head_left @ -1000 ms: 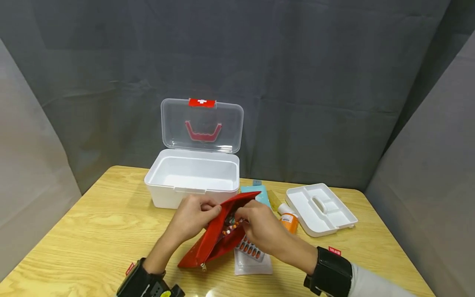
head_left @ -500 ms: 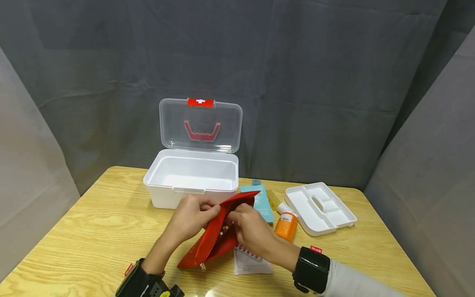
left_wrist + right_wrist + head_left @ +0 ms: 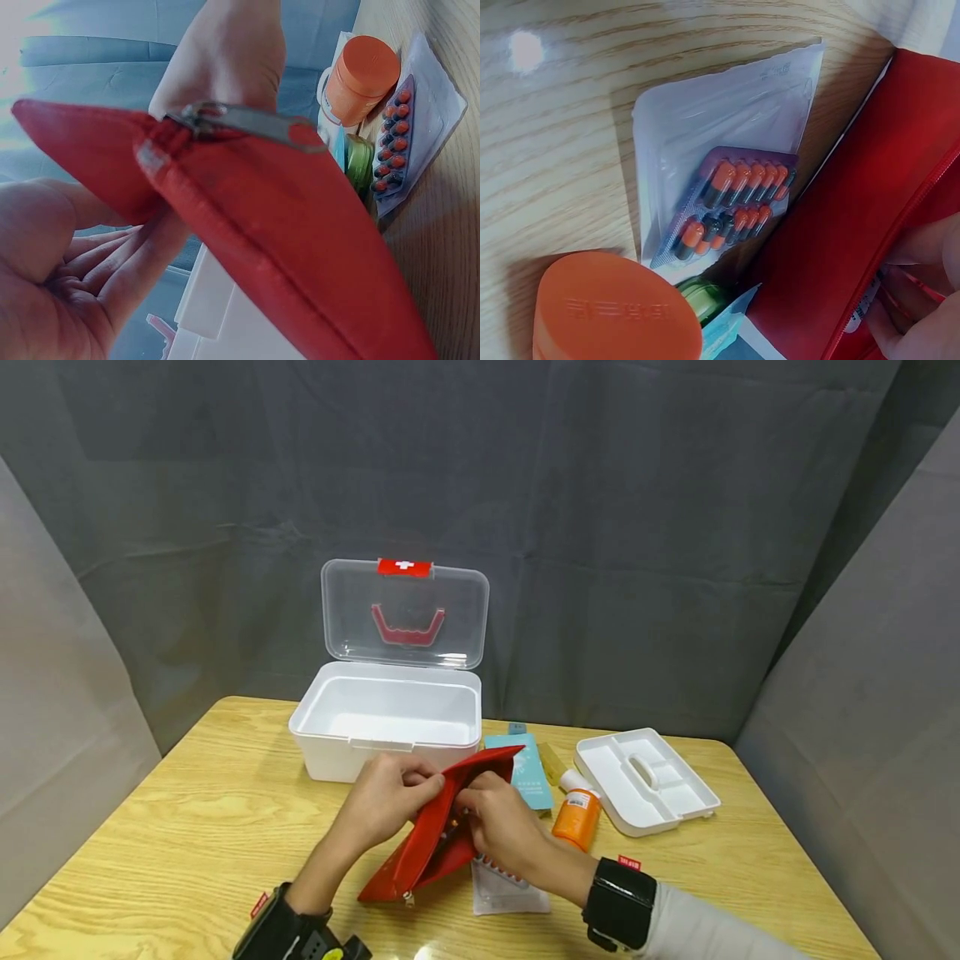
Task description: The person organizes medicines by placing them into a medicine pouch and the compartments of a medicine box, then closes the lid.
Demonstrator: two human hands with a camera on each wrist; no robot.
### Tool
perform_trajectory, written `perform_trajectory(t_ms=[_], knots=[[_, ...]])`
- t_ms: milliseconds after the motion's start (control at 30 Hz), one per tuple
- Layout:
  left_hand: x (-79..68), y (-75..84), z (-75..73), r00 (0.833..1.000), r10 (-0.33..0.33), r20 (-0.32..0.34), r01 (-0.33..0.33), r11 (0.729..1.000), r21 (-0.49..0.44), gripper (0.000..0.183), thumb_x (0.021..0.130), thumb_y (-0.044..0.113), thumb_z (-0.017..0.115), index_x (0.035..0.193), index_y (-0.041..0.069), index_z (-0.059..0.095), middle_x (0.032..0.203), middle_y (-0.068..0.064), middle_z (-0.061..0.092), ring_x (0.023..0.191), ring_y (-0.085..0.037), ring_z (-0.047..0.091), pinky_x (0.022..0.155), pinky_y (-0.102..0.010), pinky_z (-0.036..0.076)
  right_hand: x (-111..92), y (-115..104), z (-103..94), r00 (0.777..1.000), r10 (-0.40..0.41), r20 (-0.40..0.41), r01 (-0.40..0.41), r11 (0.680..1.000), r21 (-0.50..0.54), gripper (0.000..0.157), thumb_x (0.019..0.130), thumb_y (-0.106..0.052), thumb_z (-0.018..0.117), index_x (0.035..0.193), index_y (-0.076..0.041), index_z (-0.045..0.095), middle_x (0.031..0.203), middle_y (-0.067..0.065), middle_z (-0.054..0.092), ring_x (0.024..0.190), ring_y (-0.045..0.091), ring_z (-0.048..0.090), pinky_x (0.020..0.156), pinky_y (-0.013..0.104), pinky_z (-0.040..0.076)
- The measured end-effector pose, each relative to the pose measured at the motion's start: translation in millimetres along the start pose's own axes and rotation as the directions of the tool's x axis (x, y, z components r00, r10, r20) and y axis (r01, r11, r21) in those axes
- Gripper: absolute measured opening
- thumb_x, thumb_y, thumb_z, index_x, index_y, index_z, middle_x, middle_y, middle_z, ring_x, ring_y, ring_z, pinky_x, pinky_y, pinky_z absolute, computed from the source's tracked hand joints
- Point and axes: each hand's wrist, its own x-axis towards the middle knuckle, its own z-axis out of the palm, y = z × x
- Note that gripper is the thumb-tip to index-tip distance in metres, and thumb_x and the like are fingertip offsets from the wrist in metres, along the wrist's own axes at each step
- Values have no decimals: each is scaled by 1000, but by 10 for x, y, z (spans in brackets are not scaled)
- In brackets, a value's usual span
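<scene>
My left hand (image 3: 386,797) pinches the upper edge of a red zip pouch (image 3: 420,856), tilted with its mouth spread toward the right. A metal zipper pull (image 3: 255,124) dangles at the pouch's corner in the left wrist view. My right hand (image 3: 501,827) reaches into the opening with curled fingers. Between those fingers, the right wrist view shows a small white piece with dark print (image 3: 861,306), mostly hidden by the hand and the pouch. Beside the pouch, a blister pack of orange-and-black capsules (image 3: 739,199) lies on a clear-white flat packet (image 3: 727,105).
Behind my hands stands a white first-aid box (image 3: 386,718), its clear lid (image 3: 408,589) raised. To the right are a light-blue box (image 3: 531,772), an orange bottle (image 3: 577,818) with a white-capped item (image 3: 573,781), and a white divided tray (image 3: 648,785).
My right hand has moved left and deeper into the pouch, covering most of the colourful small pieces seen there before. My left hand keeps its grip on the edge.
</scene>
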Motion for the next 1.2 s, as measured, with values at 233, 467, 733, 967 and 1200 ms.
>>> perform_trajectory(t_ms=[233,467,733,967,1200], knots=[[3,-3,-7,1000,-1,2,1,1000,0,13,92,10,66,88,3,76,77,-5,76,56,-10,67,51,-28,57,-5,20,4,1000,16,3,-16,1000,-2,24,80,7,65,84,-13,76,89,1,72,92,20,63,84,35,55],[8,-13,-2,1000,3,0,-3,1000,2,13,92,10,66,87,3,76,77,-5,76,56,-10,67,51,-28,57,-12,28,-1,1000,24,-1,-24,1000,-13,23,79,7,66,83,-13,76,86,0,71,89,18,63,82,35,55],[7,-19,6,1000,-5,-4,5,1000,6,13,92,10,66,87,4,76,76,-4,76,56,-10,66,52,-27,56,-10,36,-24,1000,23,-1,-23,1000,-7,26,77,8,64,88,-12,77,93,1,73,94,20,64,86,37,56],[8,-14,8,1000,-14,1,14,1000,-1,13,92,10,66,87,3,76,76,-4,76,56,-10,66,52,-28,57,-12,44,-41,999,35,-8,-35,999,-10,27,75,9,65,88,-11,77,94,1,73,96,20,65,87,38,56],[7,-18,6,1000,-16,-2,16,1000,-3,12,92,10,66,87,4,76,77,-4,76,56,-11,67,52,-28,57,-27,28,-88,997,77,-3,-77,997,-10,23,76,6,69,89,-11,77,93,1,74,94,20,65,85,38,56]])
